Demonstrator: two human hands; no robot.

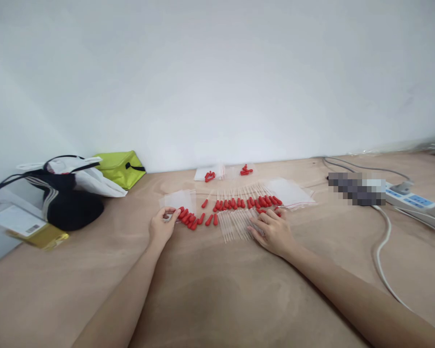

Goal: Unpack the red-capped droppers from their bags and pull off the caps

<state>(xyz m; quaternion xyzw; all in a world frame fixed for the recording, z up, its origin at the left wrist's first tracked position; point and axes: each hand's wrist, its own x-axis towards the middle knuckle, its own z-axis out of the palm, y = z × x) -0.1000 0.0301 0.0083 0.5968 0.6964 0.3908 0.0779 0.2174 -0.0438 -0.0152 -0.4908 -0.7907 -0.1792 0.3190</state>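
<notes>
My left hand [163,224] is at the left end of a pile of red rubber bulbs [193,224], its thumb and forefinger pinched together at one bulb. Several more bulbs trail off to the right of it. My right hand [273,229] lies palm down with bent fingers apart, over the right end of a row of thin clear tubes [232,226]. Red bulbs poke out beyond its fingers, and its fingertips are partly hidden. Behind the tubes runs a row of droppers [235,203], red bulbs toward me and clear stems pointing to the wall.
Clear plastic bags [290,192] lie behind my right hand, with another bag [179,199] behind my left. Small groups of red bulbs [246,170] sit near the wall. A green bag [121,169] and a black cap [72,208] are leftward; a power strip [413,197] with cables is rightward.
</notes>
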